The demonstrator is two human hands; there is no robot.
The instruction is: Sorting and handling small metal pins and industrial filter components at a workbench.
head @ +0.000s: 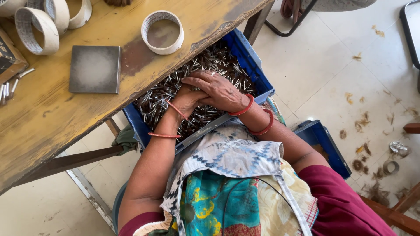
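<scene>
A blue plastic crate (253,61) rests on my lap, tucked partly under the table edge, and is filled with several thin dark sticks with silvery tips (210,61). Both my hands are down in the pile. My left hand (187,99) is pressed into the sticks, and its fingers are hidden under my right hand. My right hand (217,90) lies palm down across the left one, fingers stretched over the sticks. Orange-red bangles circle both wrists.
A worn yellow wooden table (65,113) carries a grey square slab (95,69), several white tape rings (162,32), and small metal tubes (11,85) at the left edge. A second blue crate (326,142) stands on the littered tile floor to the right. Chair legs are at the top.
</scene>
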